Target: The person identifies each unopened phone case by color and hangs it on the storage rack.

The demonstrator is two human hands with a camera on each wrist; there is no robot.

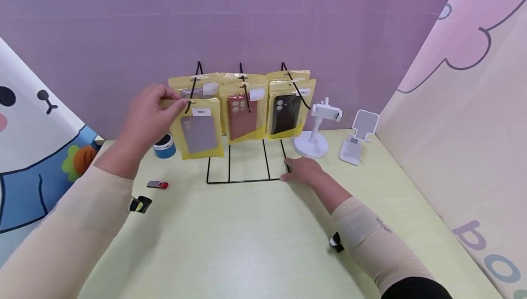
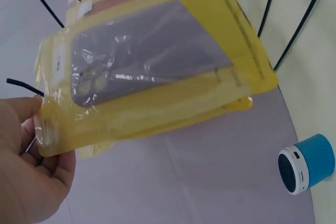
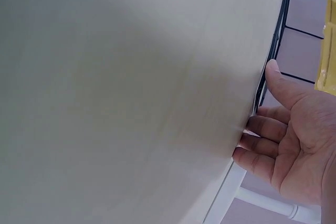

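Note:
My left hand (image 1: pixel 150 116) pinches the upper corner of a yellow zip pouch (image 1: pixel 199 136) that holds a pale purple phone case (image 2: pixel 152 51). The pouch's top edge is at the front end of the left hook (image 1: pixel 192 89) of a black wire display rack (image 1: pixel 247 181); whether the hook passes through its hole I cannot tell. Low at the rack's front right corner, my right hand (image 1: pixel 305 171) grips the base wire, its thumb on the wire in the right wrist view. Other pouches hang behind and beside, among them a red case (image 1: pixel 243 120) and a black case (image 1: pixel 286 113).
Left of the rack stands a blue round speaker (image 1: pixel 165 148), with a red and grey USB stick (image 1: pixel 158 184) nearer on the table (image 1: pixel 247 244). To the right are a white round-based phone stand (image 1: pixel 311 144) and a white folding stand (image 1: pixel 352 148). A purple backdrop (image 1: pixel 247 24) rises behind.

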